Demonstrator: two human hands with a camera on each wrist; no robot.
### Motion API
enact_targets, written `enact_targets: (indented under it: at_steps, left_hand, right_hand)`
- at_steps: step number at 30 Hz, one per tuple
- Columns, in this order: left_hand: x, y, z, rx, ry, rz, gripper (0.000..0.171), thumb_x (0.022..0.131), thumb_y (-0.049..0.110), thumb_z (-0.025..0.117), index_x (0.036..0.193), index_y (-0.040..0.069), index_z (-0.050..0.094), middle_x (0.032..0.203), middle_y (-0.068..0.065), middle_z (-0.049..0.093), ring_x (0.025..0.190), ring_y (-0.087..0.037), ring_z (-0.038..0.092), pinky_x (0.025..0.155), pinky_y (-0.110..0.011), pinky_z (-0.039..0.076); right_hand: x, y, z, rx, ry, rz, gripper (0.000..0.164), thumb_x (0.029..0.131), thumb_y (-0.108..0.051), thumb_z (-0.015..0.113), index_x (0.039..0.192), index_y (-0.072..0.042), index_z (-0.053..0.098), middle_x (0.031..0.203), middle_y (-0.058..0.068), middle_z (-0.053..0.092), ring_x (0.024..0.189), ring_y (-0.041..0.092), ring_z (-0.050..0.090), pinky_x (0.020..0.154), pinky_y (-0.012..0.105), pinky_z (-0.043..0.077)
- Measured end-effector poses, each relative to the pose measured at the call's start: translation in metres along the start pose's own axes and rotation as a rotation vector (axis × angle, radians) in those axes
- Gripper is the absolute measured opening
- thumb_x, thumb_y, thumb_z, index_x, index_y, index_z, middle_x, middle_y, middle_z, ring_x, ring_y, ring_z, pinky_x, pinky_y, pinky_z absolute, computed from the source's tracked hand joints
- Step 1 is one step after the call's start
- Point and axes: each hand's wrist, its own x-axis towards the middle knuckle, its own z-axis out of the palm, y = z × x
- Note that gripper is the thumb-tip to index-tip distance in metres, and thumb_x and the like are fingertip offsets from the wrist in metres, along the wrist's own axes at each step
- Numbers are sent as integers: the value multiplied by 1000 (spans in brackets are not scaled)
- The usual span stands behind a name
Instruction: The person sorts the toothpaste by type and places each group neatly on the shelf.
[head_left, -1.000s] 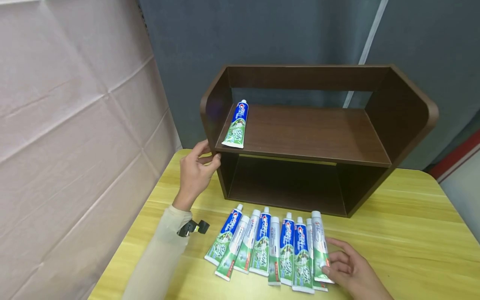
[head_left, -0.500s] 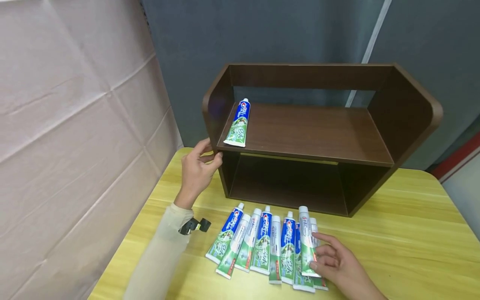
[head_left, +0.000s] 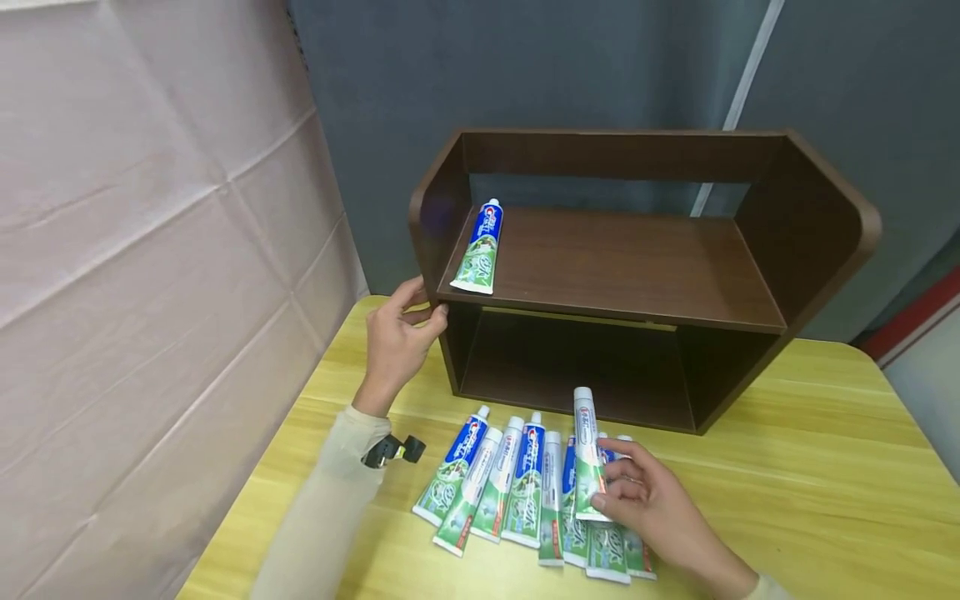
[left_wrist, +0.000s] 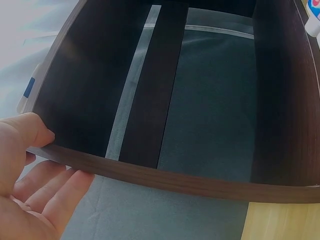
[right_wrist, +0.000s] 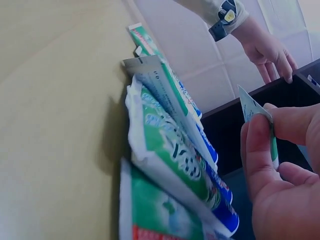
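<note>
My right hand (head_left: 648, 496) pinches a white-and-green toothpaste tube (head_left: 588, 454) near its flat end, cap up, above the row on the table. In the right wrist view the thumb and fingers (right_wrist: 260, 145) hold that tube's crimped end. My left hand (head_left: 401, 342) grips the left side panel of a dark brown shelf (head_left: 615, 312), thumb on one face and fingers on the other, as the left wrist view (left_wrist: 45, 175) also shows. On the upper board, at the left, lies a blue-and-green toothpaste tube (head_left: 480, 250). Several more tubes (head_left: 525, 483) lie side by side before the shelf.
The shelf stands on a yellow wood-grain table (head_left: 810, 467), its lower compartment (head_left: 570, 358) facing me. A pale cloth wall (head_left: 165, 250) runs along the left, and a dark grey curtain (head_left: 600, 67) hangs behind. A red-edged white object (head_left: 922, 333) is at the far right.
The right hand has lifted the white-and-green tube from the right end of the row and carried it left and toward the shelf. The left hand keeps its grip on the panel.
</note>
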Motion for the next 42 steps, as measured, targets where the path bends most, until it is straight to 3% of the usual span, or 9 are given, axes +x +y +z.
enact_targets:
  at_steps: [9, 18, 25, 42]
  left_hand:
    - [1, -2, 2, -24, 3, -5, 41, 92, 8, 80, 132, 13, 73, 119, -14, 79, 102, -33, 80, 86, -53, 65]
    - [2, -1, 4, -17, -3, -12, 42, 91, 10, 82, 132, 12, 73, 121, -15, 79, 101, -33, 80, 85, -53, 65]
    - [3, -1, 5, 10, 0, 5, 41, 91, 9, 81, 132, 9, 73, 121, -16, 78, 103, -33, 80, 85, -54, 65]
    - [3, -4, 4, 12, -16, -10, 41, 92, 9, 81, 132, 9, 72, 122, -16, 78, 104, -34, 79, 86, -49, 66]
  right_hand:
    - [19, -10, 16, 15, -14, -77, 71, 89, -9, 84, 151, -8, 49, 116, 21, 64, 89, 17, 71, 74, 27, 63]
    - [42, -17, 27, -3, -31, -110, 66, 91, -12, 83, 149, -16, 51, 119, 19, 63, 88, 19, 69, 74, 26, 62]
    - [57, -23, 39, 21, -70, -172, 63, 93, -11, 81, 149, -12, 51, 121, 23, 61, 87, 17, 70, 76, 24, 62]
    - [89, -35, 62, 7, -72, -141, 61, 93, -12, 82, 148, -22, 58, 128, 15, 61, 93, 23, 72, 83, 23, 61]
